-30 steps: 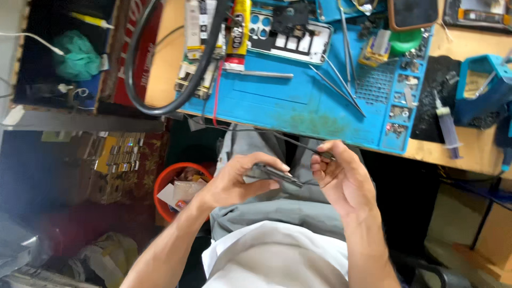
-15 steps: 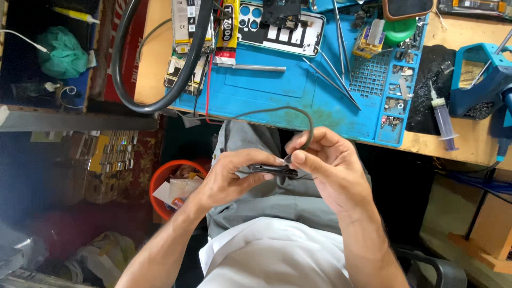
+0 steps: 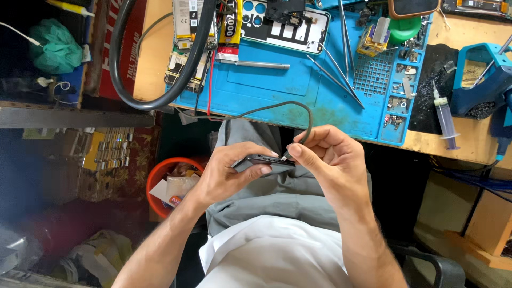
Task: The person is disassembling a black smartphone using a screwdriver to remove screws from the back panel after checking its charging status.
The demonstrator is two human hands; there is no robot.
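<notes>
My left hand (image 3: 230, 173) grips a dark phone (image 3: 262, 162) held edge-on over my lap, just below the bench edge. My right hand (image 3: 329, 162) pinches the plug end of a grey cable (image 3: 277, 108) against the phone's right end. The cable loops up over the blue work mat (image 3: 277, 88) and back down to my fingers. Whether the plug sits inside the port is hidden by my fingertips.
On the mat lie an opened phone back (image 3: 288, 24), tweezers (image 3: 336, 72), a glue tube (image 3: 230, 32), small parts trays (image 3: 397, 85) and a thick black hose (image 3: 154, 80). A syringe (image 3: 445, 114) lies on the wooden bench at right. An orange bin (image 3: 170, 186) stands on the floor.
Both hands have come together: the right hand brought the cable's plug to the phone's end. The view has shifted slightly so the bench sits lower in frame.
</notes>
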